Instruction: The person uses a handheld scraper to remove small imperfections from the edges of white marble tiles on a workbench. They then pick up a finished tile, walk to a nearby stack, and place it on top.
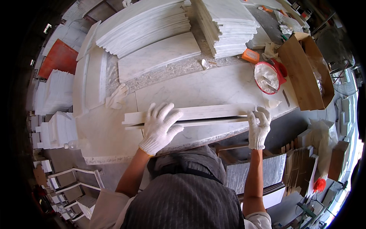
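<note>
Two long white marble strips lie side by side on the work surface in front of me, a dark gap between them. The far marble strip [213,111] is thicker; the near marble strip [213,122] shows as a thin edge. My left hand [161,124], in a white knit glove, rests across both toward their left end, fingers spread and thumb apart. At the right end, my right hand [259,128], gloved alike, has curled fingers with thumb and forefinger closed at the strip's end. Its exact contact is partly hidden. Beneath lies a large marble slab [179,91].
Marble slab stacks [152,28] stand at the back. To the right are a red-rimmed bowl [257,82] of white paste with a putty knife, an orange box [250,55] and an open cardboard box [299,72]. A loose glove [117,96] lies left; the table's front edge [190,144] is near me.
</note>
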The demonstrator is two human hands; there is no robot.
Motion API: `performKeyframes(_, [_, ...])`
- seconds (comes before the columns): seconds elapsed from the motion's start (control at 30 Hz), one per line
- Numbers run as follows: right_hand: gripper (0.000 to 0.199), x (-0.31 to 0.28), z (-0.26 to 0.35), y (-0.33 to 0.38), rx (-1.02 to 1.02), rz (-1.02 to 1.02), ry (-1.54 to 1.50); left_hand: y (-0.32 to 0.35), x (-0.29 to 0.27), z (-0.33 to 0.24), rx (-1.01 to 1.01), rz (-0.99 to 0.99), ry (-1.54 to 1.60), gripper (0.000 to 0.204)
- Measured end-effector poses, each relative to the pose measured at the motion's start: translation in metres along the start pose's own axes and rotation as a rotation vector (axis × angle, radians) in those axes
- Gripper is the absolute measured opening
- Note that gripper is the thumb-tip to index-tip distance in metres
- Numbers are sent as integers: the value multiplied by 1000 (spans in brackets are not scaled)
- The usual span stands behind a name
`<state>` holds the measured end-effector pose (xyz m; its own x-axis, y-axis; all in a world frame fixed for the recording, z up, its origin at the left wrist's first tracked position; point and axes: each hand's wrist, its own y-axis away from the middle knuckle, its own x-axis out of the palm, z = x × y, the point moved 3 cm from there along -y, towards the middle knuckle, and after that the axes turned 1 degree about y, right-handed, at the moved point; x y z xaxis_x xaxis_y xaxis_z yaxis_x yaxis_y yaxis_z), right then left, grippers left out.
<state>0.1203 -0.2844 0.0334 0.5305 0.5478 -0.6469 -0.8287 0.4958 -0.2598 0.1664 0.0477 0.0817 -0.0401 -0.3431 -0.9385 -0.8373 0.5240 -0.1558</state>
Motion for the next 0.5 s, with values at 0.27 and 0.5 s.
performKeyframes(0.27, [26, 2, 56, 5, -342, 154, 117, 0, 4, 3, 7, -11, -10, 43])
performKeyframes(0.5, [35, 24, 100, 18, -551, 386, 63, 0, 4, 3, 1, -35, -7, 41])
